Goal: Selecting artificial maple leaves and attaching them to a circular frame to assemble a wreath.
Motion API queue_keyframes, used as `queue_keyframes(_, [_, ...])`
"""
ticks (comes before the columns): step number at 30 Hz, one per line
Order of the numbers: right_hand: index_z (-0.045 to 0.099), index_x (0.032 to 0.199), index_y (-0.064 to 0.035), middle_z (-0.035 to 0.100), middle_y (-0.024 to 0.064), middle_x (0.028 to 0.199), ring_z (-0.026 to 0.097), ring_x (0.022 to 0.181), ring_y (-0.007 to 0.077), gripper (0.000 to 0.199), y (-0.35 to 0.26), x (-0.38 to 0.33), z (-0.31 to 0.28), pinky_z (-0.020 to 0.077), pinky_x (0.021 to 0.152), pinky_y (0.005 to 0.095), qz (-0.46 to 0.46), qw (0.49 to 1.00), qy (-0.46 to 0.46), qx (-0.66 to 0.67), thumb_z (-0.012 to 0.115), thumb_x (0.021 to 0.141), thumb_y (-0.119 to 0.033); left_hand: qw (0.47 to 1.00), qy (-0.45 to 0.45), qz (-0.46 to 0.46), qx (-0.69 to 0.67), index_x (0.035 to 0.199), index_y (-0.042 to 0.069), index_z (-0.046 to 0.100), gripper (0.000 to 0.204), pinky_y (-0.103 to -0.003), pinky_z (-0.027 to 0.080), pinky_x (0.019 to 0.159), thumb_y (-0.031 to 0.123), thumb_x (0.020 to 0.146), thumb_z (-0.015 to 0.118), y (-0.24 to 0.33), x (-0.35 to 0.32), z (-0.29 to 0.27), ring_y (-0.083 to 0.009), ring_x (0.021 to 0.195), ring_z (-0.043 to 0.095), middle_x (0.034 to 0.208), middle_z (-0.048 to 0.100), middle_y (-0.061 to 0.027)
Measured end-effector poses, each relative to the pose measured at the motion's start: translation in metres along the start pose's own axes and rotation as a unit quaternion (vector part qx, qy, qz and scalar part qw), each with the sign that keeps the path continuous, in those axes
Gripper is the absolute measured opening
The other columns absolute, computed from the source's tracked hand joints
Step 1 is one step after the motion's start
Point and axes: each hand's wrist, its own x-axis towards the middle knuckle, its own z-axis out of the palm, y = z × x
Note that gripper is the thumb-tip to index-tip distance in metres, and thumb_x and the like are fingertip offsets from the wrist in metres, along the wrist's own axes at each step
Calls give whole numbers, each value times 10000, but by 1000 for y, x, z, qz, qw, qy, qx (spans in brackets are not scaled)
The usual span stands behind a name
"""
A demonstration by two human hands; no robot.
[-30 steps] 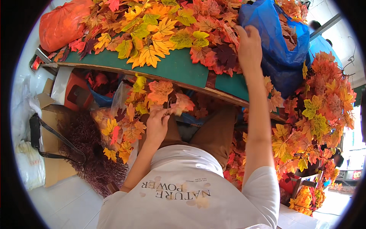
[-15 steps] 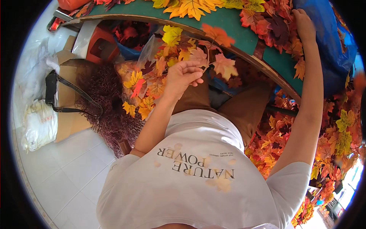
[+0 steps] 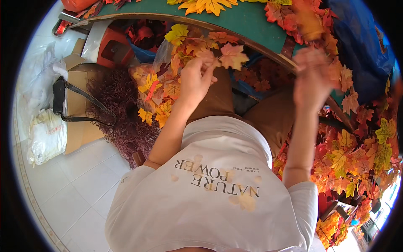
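My left hand [image 3: 196,80] is closed, thumb against fingers, on the stem of an artificial maple leaf garland [image 3: 178,35]. Its pale pink-orange leaf [image 3: 233,56] sticks out to the right of the fingertips. Yellow and orange leaves [image 3: 151,90] hang down beside my left wrist. Over the table's near edge my right hand [image 3: 312,77] is smeared by motion, so what its fingers hold cannot be made out. Just beyond it shows a blurred orange leaf [image 3: 310,23]. Red maple leaves [image 3: 280,14] lie on the table past that hand.
A green table [image 3: 168,11] with a wooden edge curves across the far side. Blue plastic sheeting [image 3: 354,42] covers its right end. Leaf garlands [image 3: 336,159] heap at my right. A dark purple twiggy bundle [image 3: 121,105], a cardboard box [image 3: 77,96] and an orange-red container [image 3: 113,48] stand left.
My right hand has come away from the leaf pile at the far right, moving left and toward me. The left hand still grips the garland, whose leaves have shifted slightly left.
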Motion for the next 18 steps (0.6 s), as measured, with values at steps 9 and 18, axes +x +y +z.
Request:
queue_keyframes(9, [639, 942, -73, 646, 10, 858, 598, 767, 91, 118, 88, -94, 9, 498, 727, 249, 331, 923, 22, 197, 610, 892, -176, 722, -91, -319, -607, 1088, -10, 526, 302, -239, 544, 594, 94, 839, 661, 57, -15, 8, -132, 668, 631, 877, 634, -66])
queue_keyframes(18, [630, 922, -83, 628, 2, 830, 558, 733, 89, 138, 90, -100, 11, 473, 712, 265, 384, 892, 7, 238, 589, 906, -214, 733, -43, -307, -605, 1075, -30, 508, 304, -250, 536, 617, 20, 818, 661, 61, -23, 19, -129, 668, 617, 819, 623, -73])
